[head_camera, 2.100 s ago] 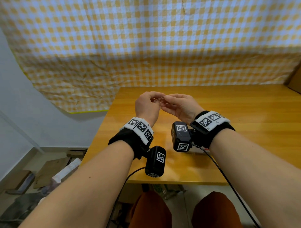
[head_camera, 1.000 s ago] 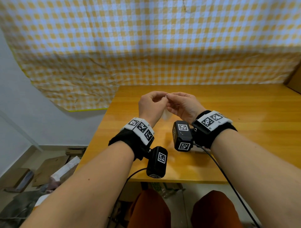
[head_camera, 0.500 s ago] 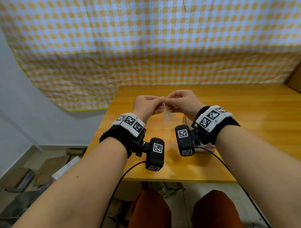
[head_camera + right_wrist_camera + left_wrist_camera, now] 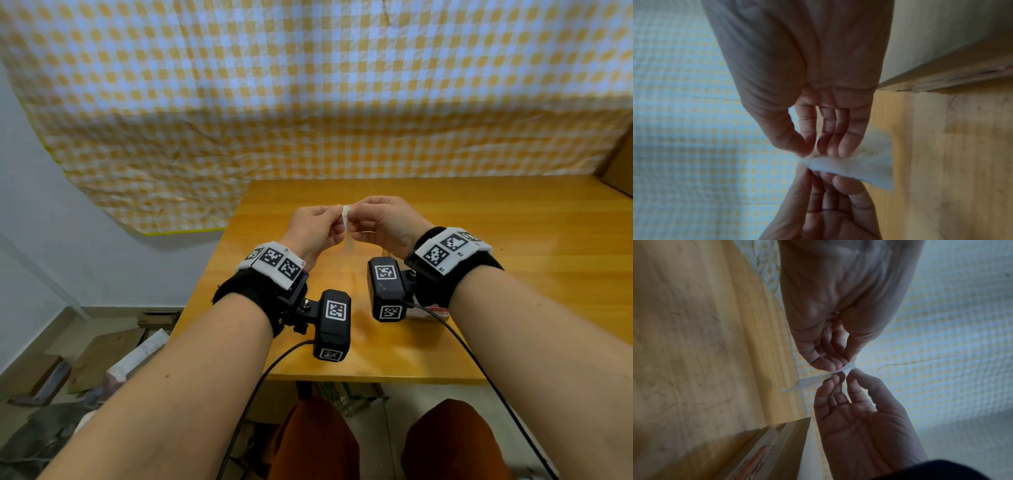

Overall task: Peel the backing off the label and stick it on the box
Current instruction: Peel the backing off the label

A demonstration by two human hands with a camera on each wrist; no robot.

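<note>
Both hands are raised above the wooden table (image 4: 534, 240) and meet at the fingertips. My left hand (image 4: 337, 215) and my right hand (image 4: 356, 213) each pinch the top of a small white label (image 4: 346, 209), which hangs down between them as a thin, translucent strip. In the left wrist view the label (image 4: 812, 382) sticks out sideways from the pinch of the left hand (image 4: 842, 366) and the right hand (image 4: 840, 378). The right wrist view shows the label (image 4: 863, 168) bent into two layers. The box (image 4: 430, 312) lies on the table, mostly hidden under my right wrist.
A yellow checked cloth (image 4: 308, 85) hangs on the wall behind the table. A cardboard edge (image 4: 620, 161) stands at the far right. Cardboard and clutter (image 4: 102, 356) lie on the floor to the left. A cable (image 4: 479, 363) runs from the right wrist camera.
Both hands have kept their pinch on the label. The wrists have rolled outward and apart, and the strip now hangs visibly below the fingertips.
</note>
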